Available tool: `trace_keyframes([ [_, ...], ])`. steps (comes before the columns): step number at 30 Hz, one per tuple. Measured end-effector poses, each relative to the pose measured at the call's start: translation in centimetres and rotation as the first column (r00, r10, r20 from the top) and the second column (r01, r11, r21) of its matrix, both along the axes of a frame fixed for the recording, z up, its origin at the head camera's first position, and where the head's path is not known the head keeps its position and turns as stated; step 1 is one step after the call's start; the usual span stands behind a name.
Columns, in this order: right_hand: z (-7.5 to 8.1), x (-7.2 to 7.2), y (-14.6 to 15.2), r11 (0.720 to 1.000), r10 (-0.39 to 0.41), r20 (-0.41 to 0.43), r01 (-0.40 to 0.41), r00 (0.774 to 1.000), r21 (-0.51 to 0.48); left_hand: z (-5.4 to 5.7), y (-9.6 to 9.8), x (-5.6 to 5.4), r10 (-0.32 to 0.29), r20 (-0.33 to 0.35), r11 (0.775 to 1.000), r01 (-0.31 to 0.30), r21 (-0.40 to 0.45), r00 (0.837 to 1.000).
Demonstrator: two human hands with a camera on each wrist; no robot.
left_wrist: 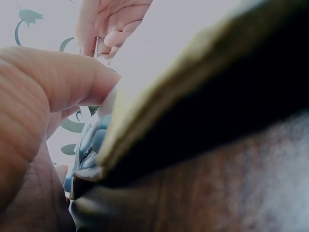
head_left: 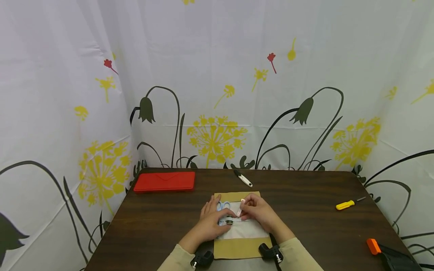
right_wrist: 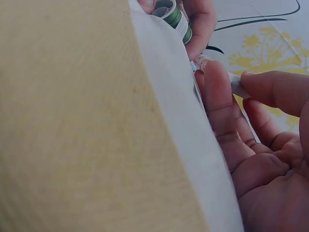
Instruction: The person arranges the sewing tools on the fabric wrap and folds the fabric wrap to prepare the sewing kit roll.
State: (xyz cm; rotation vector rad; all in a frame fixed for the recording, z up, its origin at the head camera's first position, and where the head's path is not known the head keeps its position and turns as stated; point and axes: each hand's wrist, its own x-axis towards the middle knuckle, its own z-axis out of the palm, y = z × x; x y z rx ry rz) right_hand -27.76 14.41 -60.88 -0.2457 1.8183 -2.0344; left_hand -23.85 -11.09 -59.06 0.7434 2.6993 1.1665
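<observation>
A tan fabric organizer with a white lining lies on the table before me. Light-blue scissors handles show at its upper left. My left hand is over its left side, thumb and a finger on either side of a green thread spool. A white elastic band crosses the spool. My right hand pinches a small white strip with pinkish marks between thumb and fingers, just right of the spool. What exactly the strip is, I cannot tell.
On the brown table, a red case sits at the back left. Black-and-white snips lie behind the organizer. To the right are a yellow screwdriver and a black tool with an orange end. A patterned curtain hangs behind.
</observation>
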Motion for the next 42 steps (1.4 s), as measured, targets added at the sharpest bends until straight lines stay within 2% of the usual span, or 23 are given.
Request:
trace_keyframes([
  [3,0.0,0.0,-0.1,1.000,0.000,-0.010,0.000,1.000,-0.011,0.0,-0.1,0.0,-0.013,0.001,1.000,0.013,0.006,1.000],
  [10,0.5,0.2,-0.3,1.000,0.002,-0.028,-0.002,1.000,0.005,0.3,-0.1,-0.3,-0.011,0.078,0.999,0.014,-0.043,0.997],
  [14,0.7,0.3,-0.3,1.000,0.013,-0.033,-0.012,0.999,0.007,0.4,0.0,-0.2,-0.004,0.058,0.998,0.007,-0.057,0.998],
  [17,0.7,0.4,-0.3,1.000,0.021,-0.043,-0.021,0.999,0.005,0.6,0.4,-0.1,0.027,0.030,0.998,-0.025,-0.064,0.999],
  [21,0.7,0.5,-0.2,1.000,0.024,-0.048,-0.024,0.999,0.003,0.5,1.3,0.2,0.079,0.009,0.997,-0.079,-0.014,0.997],
  [28,0.7,0.5,-0.2,0.999,0.029,-0.047,-0.029,0.998,0.015,-1.0,2.5,0.4,0.157,0.017,0.983,-0.158,0.098,0.987],
  [36,0.7,0.6,-0.2,0.994,0.044,-0.090,-0.035,0.995,0.101,-0.1,2.3,0.8,0.117,0.041,0.977,-0.123,0.176,0.992],
  [42,0.6,0.5,-0.1,0.983,0.046,-0.125,-0.023,0.991,0.180,-0.5,2.4,0.7,0.126,0.030,0.975,-0.130,0.179,0.992],
])
